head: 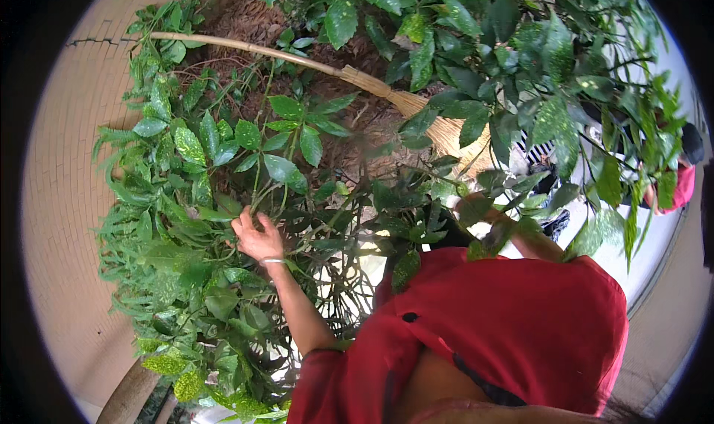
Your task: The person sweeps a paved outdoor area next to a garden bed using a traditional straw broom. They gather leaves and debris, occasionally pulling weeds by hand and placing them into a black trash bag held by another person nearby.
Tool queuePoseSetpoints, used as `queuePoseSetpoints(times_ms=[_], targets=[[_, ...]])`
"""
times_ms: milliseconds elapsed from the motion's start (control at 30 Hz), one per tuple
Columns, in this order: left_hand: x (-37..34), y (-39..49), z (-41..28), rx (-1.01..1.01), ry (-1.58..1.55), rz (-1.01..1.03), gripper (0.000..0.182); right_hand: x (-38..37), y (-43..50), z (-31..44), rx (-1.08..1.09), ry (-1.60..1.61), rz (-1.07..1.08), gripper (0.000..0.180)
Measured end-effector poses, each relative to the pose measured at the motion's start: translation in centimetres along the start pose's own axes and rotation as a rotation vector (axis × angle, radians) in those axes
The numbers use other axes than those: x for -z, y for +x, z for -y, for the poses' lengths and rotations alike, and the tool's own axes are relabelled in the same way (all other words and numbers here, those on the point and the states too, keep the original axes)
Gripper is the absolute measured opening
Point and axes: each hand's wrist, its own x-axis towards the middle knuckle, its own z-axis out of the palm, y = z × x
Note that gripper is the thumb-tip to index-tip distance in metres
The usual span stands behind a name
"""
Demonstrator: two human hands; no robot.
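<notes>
My left hand (258,239), with a pale bracelet at the wrist, reaches into a leafy shrub. Its thumb and fingers close around green plant stems (255,202) that rise between them to glossy, yellow-speckled leaves (284,167). Leaves partly cover my right hand (474,207), and what its fingers hold cannot be made out. Just beyond that hand are the straw bristles of a broom (415,105). The broom lies across the planting bed, its long handle (251,47) pointing to the upper left.
Brown soil and dry litter (245,19) show beneath the broom. Ferns (120,234) edge the brick-patterned paving (67,173) on the left. Black plastic (553,223) and a drain grate (538,148) are at right. Farther right, a person in red (681,187) is partly hidden by foliage.
</notes>
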Motion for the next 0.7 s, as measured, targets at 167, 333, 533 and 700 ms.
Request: queuePoseSetpoints(times_ms=[167,333,533,700], targets=[[-2.7,0.3,3.2,-0.044,-0.040,-0.138,0.038,-7.3,19.4,6.1,0.126,0.805,-0.216,0.020],[-4.0,0.5,6.0,-0.009,-0.063,-0.161,0.035,-15.4,37.4,3.7,0.307,0.493,-0.326,0.005],[-3.5,0.0,5.9,0.099,-0.018,-0.108,0.027,-20.6,41.3,5.2,0.325,-0.165,-0.050,0.015],[-3.4,0.4,4.7,0.035,0.020,-0.083,0.023,-18.3,41.8,12.1,0.557,0.103,-0.267,0.020]])
